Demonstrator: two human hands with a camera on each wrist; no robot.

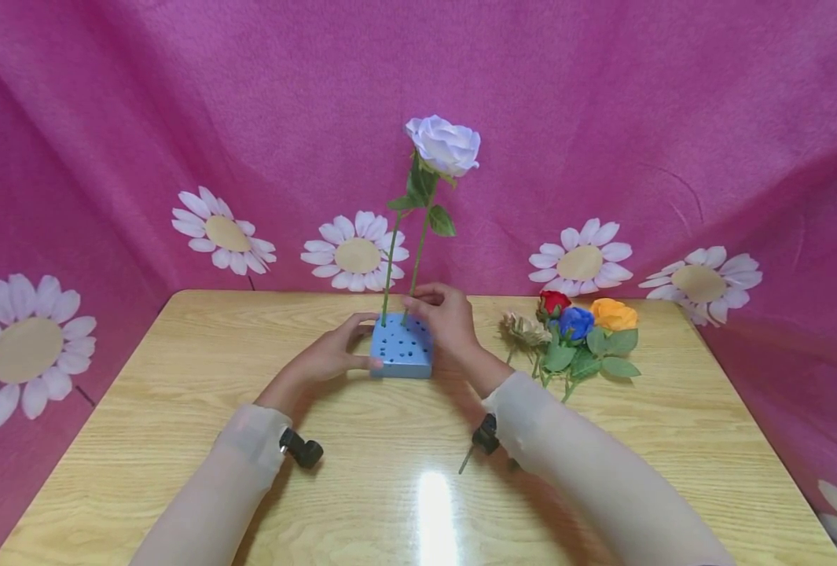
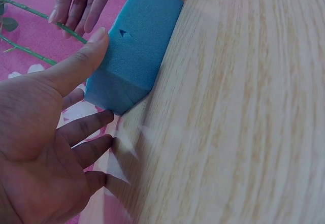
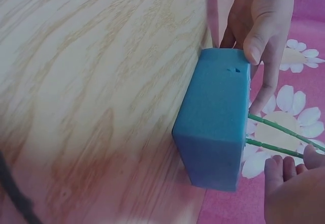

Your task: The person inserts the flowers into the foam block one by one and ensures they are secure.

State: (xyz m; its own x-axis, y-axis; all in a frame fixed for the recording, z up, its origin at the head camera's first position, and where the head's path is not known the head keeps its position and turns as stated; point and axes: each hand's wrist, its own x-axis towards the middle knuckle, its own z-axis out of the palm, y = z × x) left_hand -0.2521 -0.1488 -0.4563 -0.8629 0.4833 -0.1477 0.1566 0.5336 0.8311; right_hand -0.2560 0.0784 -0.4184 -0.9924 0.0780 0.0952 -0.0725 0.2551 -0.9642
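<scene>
A blue foam block dotted with holes sits on the table. Two green stems rise from its top, with one pale lilac artificial rose showing above; leaves hide the left stem's upper end. My left hand holds the block's left side, its thumb on the front corner and its fingers round toward the back. With the right hand I pinch the right-hand stem low down, just above the foam. In the right wrist view that hand is partly cut off at the edge.
Right of the block lie a red rose, a blue rose, an orange rose and a beige flower with leafy stems. My right forearm covers part of their stems. Behind the wooden table hangs a pink daisy-print cloth.
</scene>
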